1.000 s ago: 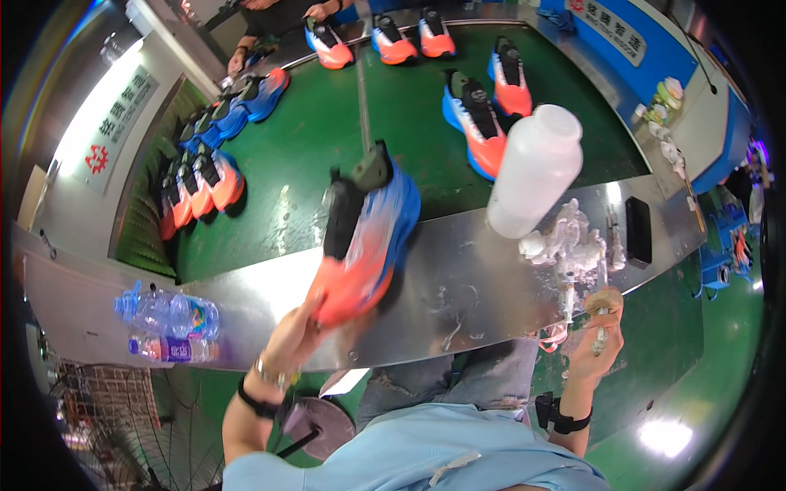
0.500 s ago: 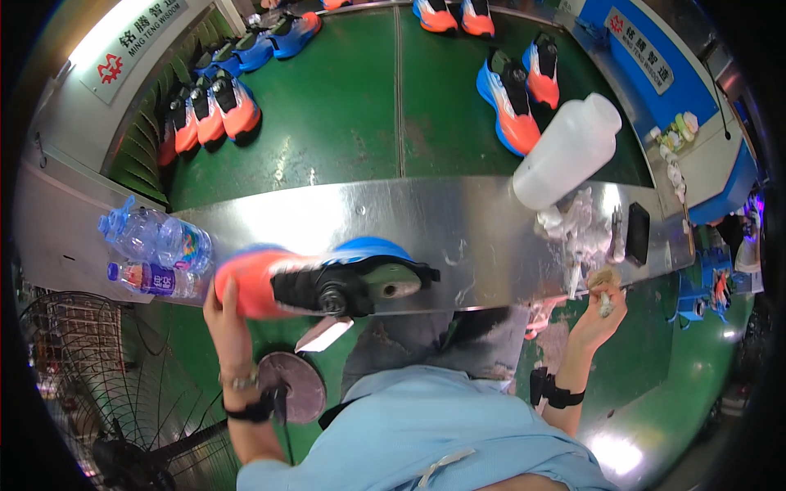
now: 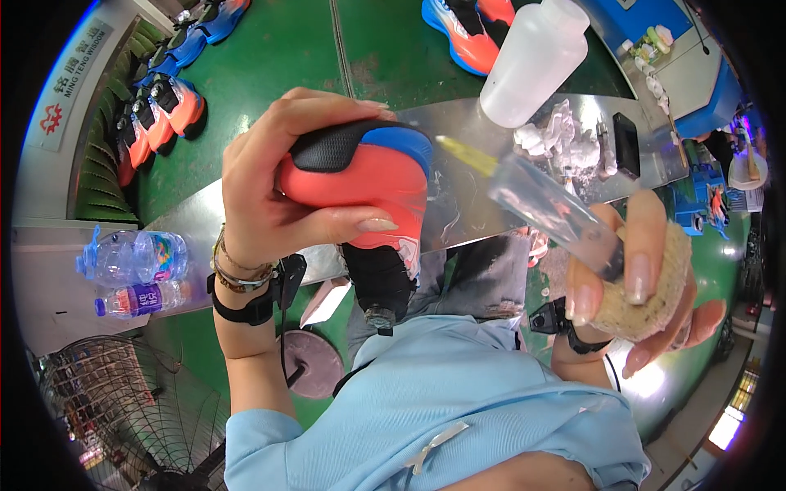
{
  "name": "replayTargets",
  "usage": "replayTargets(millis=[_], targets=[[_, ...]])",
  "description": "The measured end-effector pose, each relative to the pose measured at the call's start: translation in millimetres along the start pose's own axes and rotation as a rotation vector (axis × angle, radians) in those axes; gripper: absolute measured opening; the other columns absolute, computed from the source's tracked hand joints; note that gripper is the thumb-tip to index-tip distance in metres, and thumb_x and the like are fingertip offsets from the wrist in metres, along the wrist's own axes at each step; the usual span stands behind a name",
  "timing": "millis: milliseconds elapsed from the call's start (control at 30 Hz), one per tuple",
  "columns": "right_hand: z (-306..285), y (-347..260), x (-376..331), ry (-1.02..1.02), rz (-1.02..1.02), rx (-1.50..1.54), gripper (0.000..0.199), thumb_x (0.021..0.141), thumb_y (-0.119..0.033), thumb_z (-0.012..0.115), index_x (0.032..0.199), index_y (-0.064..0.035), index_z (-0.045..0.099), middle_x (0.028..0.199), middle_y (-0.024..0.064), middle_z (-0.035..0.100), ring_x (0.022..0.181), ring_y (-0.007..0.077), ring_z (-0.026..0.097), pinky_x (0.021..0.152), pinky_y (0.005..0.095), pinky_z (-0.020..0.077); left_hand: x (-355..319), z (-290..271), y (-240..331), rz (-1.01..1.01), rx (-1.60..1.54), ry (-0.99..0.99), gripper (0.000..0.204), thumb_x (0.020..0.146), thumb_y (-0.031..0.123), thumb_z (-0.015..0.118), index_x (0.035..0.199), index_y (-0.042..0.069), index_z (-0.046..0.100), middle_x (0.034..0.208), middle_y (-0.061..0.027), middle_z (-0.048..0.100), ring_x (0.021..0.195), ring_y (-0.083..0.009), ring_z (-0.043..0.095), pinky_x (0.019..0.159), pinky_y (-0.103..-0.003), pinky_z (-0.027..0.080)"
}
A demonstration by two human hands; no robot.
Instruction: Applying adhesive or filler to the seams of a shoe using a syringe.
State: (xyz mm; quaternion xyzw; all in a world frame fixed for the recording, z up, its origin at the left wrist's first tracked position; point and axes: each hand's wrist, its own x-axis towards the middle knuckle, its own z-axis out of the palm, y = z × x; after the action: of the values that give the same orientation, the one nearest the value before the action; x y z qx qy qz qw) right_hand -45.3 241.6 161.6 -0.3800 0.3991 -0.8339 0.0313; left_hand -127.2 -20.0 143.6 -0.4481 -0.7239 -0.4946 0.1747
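Note:
My left hand (image 3: 266,164) is wrapped round the toe end of an orange, blue and black running shoe (image 3: 368,192). The shoe is raised above the metal ledge, its toe up and its black laced part pointing down toward my body. In my right hand (image 3: 647,254) are two things: a tan sponge (image 3: 655,286), and a clear plastic tube (image 3: 557,214) with a thin yellow tip, pinched between the fingers. That tip points left toward the shoe and stays apart from it. What is inside the tube is too blurred to tell.
A white plastic bottle (image 3: 536,65) stands on the metal ledge (image 3: 196,200), beside crumpled white wrapping (image 3: 557,135) and a black box (image 3: 626,146). Water bottles (image 3: 135,255) lie left, above a wire fan (image 3: 123,393). More shoes (image 3: 164,110) line the green belt (image 3: 278,57).
My left hand has lifted the shoe and turned it from lying sideways to toe up. My right hand has risen nearer, bringing the sponge and clear tube closer. The view has shifted.

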Motion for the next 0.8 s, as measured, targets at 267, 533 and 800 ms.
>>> replayTargets(millis=[267, 533, 800], targets=[[6.4, 21.6, 6.0, 0.139, 0.058, 0.121, 0.059, 0.087, -0.047, 0.047, 0.039, -0.0134, 0.055, 0.087, 0.0076, 0.045, 0.064, 0.0249, 0.052, 0.055, 0.0332, 0.0412, -0.4, -8.1, -3.9, 0.044, 0.133, -0.115, 0.075, 0.066, 0.046, 0.074, 0.107, -0.01, 0.046, 0.098, -0.0244, 0.059, 0.091, -0.03, 0.059, 0.081, -0.039, 0.048], [17.3, 35.6, 10.4, 0.414, 0.013, 0.16, 0.059, 0.089, -0.045, 0.045, 0.037, -0.0166, 0.049, 0.084, 0.0083, 0.046, 0.06, 0.0246, 0.049, 0.055, 0.0328, 0.0401, 1.3, -7.7, -15.1, 0.104, 0.102, -0.102, 0.086, 0.064, 0.057, 0.071, 0.11, -0.01, 0.044, 0.097, -0.0244, 0.059, 0.089, -0.0317, 0.061, 0.08, -0.038, 0.048], [-23.2, 48.5, -0.1, 0.176, 0.108, 0.057, 0.058, 0.088, -0.041, 0.039, 0.039, -0.0148, 0.053, 0.088, 0.0119, 0.046, 0.064, 0.0272, 0.049, 0.059, 0.0315, 0.0387, -10.3, -15.9, -18.4, -0.14, 0.276, 0.054, 0.091, 0.069, 0.069, 0.056, 0.113, -0.009, 0.04, 0.103, -0.0241, 0.057, 0.088, -0.0327, 0.061, 0.083, -0.041, 0.048]])
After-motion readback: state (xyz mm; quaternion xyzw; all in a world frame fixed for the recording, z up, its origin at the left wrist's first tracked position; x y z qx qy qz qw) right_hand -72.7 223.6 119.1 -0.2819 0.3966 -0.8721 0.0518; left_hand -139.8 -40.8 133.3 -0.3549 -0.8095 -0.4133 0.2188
